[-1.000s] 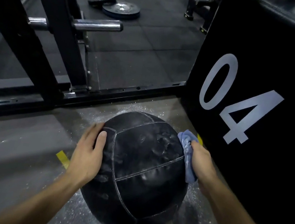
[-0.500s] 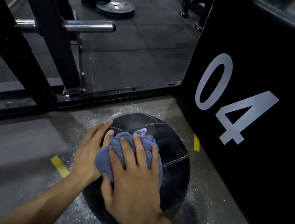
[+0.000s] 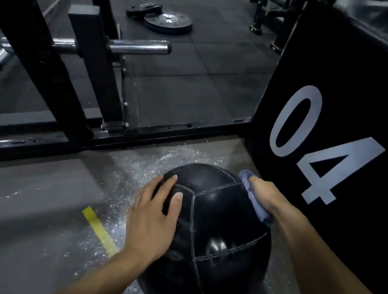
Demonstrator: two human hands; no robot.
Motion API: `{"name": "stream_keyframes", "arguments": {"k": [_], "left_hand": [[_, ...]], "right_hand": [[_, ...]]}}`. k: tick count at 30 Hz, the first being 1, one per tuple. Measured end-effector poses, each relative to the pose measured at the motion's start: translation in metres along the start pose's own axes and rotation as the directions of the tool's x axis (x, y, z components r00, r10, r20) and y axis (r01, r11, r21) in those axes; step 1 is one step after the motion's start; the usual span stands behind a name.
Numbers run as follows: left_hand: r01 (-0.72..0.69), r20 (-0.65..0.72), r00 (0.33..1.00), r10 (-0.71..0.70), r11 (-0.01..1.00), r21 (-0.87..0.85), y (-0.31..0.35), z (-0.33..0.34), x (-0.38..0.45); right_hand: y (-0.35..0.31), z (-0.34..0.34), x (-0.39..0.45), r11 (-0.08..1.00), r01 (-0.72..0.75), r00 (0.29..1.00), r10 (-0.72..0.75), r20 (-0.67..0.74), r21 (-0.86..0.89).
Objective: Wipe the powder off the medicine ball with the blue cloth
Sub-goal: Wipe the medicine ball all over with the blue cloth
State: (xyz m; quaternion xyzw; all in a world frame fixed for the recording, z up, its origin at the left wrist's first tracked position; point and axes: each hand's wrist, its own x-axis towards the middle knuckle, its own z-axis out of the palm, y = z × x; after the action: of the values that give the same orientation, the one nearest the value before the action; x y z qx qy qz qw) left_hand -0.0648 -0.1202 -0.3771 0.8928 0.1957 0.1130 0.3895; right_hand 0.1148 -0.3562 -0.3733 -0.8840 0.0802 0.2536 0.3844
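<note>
Head view shows the medicine ball (image 3: 214, 244) resting on the grey floor (image 3: 17, 209), just beside the black padded box (image 3: 369, 96) marked 04 and near the rack's base rail (image 3: 139, 136). White powder (image 3: 135, 163) lies scattered on the floor around the ball, while its dark leather top looks mostly clean, with a faint smear low on the near panel. The left hand (image 3: 152, 220) rests flat on the ball's left shoulder, fingers straight and slightly spread, most likely to stop the round ball rolling under the wiping pressure. The right hand (image 3: 265, 196) presses the blue cloth (image 3: 252, 200) against the ball's upper right side, its fingers curled round the bunched fabric, in the narrow gap by the box. That side probably remains to be wiped.
</note>
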Motion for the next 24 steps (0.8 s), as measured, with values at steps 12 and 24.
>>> {"name": "stream_keyframes", "arguments": {"k": [12,24], "left_hand": [[0.003,0.019,1.000,0.000,0.987,-0.161,0.000,0.000,0.015],[0.662,0.481,0.747,-0.458,0.578,-0.478,-0.052,0.001,0.013]], "right_hand": [[-0.061,0.082,-0.143,0.494,0.637,0.658,-0.749,0.083,-0.592],[-0.003,0.038,-0.104,0.720,0.566,0.683,-0.682,-0.261,-0.402]]}}
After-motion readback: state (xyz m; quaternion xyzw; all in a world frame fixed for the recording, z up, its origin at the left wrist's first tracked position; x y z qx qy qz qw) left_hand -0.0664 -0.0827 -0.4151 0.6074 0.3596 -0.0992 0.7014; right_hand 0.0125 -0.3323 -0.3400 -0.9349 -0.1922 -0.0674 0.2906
